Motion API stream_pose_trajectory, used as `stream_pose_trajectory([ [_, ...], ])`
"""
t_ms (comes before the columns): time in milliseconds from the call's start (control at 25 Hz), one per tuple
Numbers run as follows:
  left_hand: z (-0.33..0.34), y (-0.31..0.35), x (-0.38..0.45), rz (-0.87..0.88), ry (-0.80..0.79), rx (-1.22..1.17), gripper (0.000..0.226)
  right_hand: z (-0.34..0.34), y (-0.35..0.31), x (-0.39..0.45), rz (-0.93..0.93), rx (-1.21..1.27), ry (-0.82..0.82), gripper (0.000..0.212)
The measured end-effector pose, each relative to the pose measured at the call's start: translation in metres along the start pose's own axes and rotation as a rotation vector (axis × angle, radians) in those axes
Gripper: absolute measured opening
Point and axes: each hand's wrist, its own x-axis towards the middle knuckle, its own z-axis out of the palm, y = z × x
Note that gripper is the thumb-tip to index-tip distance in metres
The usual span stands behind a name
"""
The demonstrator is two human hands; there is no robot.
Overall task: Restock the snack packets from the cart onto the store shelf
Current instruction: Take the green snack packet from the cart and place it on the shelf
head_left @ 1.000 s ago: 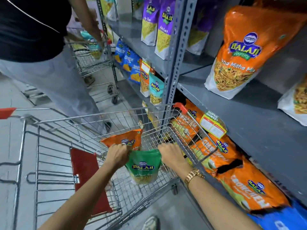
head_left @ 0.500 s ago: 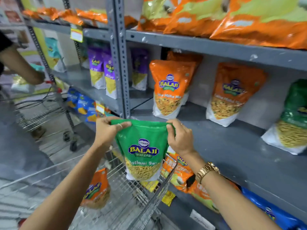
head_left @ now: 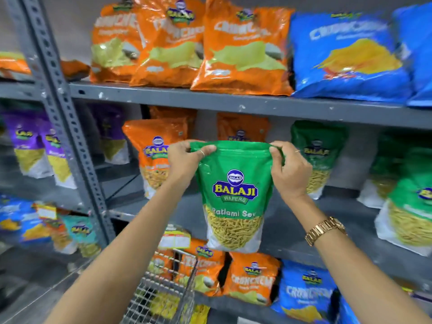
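Note:
I hold a green Balaji Ratlami Sev packet (head_left: 233, 195) upright in front of the middle shelf (head_left: 292, 216). My left hand (head_left: 184, 160) pinches its top left corner and my right hand (head_left: 288, 169) pinches its top right corner. The packet hangs in the air above the shelf's front edge. Behind it stand an orange packet (head_left: 152, 155) to the left and green packets (head_left: 318, 150) to the right. A corner of the wire cart (head_left: 168, 288) shows at the bottom centre.
The upper shelf (head_left: 210, 99) carries orange and blue (head_left: 348, 57) crisp bags. Orange and blue bags (head_left: 306, 288) fill the lower shelf. A perforated grey upright (head_left: 60, 127) stands at the left, with purple packets (head_left: 35, 146) beyond it.
Both hands lifted the green packet out of the cart and up to the middle shelf's height. My view swung from the cart up to the shelves.

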Motion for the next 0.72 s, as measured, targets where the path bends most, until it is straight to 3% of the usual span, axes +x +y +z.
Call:
stream_pose_trajectory([
  [360,0.166,-0.025,0.027,-0.222,-0.074,-0.147,0.022,-0.069,0.118,0.019,0.120,-0.255,-0.039,0.007],
  [440,0.193,-0.031,0.028,-0.255,-0.073,-0.165,0.013,-0.079,0.138,0.022,0.110,-0.292,-0.040,0.009],
  [520,0.217,-0.034,0.029,-0.261,-0.077,-0.133,0.021,-0.086,0.159,0.024,0.098,-0.336,-0.026,0.010],
  [720,0.266,-0.041,0.031,-0.268,-0.084,-0.132,0.015,-0.098,0.201,0.017,0.154,-0.370,0.032,0.030],
])
